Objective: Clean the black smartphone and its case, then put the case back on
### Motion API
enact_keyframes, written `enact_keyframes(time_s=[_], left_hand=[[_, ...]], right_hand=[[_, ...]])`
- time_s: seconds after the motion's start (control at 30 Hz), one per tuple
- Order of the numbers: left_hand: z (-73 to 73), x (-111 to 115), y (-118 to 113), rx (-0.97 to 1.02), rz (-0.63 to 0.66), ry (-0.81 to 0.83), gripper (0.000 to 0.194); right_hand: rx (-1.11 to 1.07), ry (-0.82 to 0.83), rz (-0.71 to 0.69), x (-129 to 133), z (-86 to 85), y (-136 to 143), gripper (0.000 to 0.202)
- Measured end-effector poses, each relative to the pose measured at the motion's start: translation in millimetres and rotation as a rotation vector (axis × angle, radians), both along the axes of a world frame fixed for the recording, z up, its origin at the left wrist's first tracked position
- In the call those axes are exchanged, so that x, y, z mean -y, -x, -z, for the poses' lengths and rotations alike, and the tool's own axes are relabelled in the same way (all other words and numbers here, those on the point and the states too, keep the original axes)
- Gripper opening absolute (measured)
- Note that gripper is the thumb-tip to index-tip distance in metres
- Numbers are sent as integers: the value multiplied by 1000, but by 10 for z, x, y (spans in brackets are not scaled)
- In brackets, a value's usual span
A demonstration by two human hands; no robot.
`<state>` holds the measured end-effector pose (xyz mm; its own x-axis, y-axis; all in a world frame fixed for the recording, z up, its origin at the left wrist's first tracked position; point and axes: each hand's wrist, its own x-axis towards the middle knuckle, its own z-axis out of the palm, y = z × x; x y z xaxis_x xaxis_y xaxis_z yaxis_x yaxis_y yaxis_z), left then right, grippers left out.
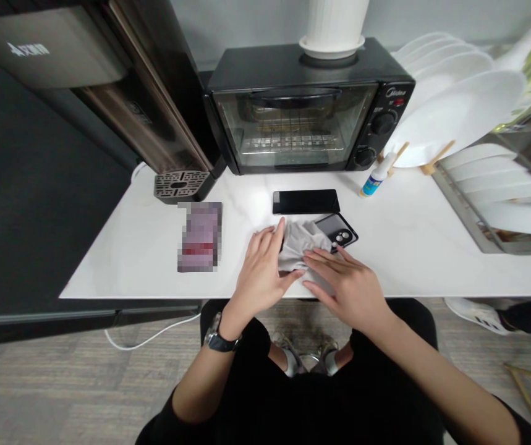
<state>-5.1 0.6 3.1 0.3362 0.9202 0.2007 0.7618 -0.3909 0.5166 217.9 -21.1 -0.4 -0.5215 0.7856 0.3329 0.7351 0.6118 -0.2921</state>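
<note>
A crumpled light grey cloth lies near the front edge of the white table, between my hands. My left hand rests at the cloth's left side with its fingers stretched out. From the right, my right hand lays its extended fingers on the cloth. Something dark shows at the cloth's left edge, mostly hidden. A phone case with a camera cutout sticks out behind the cloth, on its right. Just beyond them a black phone lies flat. A small spray bottle stands further right, by the oven.
A black toaster oven carries a white pot. To the left are a dispenser and a purple, blurred-out packet. Racked white plates and a metal-edged basin are at the right. A person's shoe shows below.
</note>
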Motion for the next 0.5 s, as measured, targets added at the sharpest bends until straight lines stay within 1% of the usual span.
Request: enact_keyframes(time_s=[0.1, 0.17, 0.23, 0.33, 0.37, 0.4, 0.5], left_hand=[[-16, -12, -17, 24, 10, 19, 108], [-20, -18, -21, 23, 13, 37, 108], [-19, -19, -20, 24, 24, 56, 109], [-13, -16, -10, 26, 33, 74, 109], [-10, -15, -5, 25, 30, 75, 107], [-8, -15, 0, 21, 29, 74, 105], [-1, -18, 13, -7, 42, 58, 101]], right_hand=[[70, -111, 175, -111, 21, -290, 46], [87, -150, 253, -186, 41, -324, 47], [80, -158, 287, -247, 61, -220, 53], [40, -140, 325, -292, 71, 94, 68], [22, -127, 319, -285, 65, 208, 70], [6, -106, 281, -265, 54, 313, 70], [-46, -21, 69, -144, 12, 503, 62]])
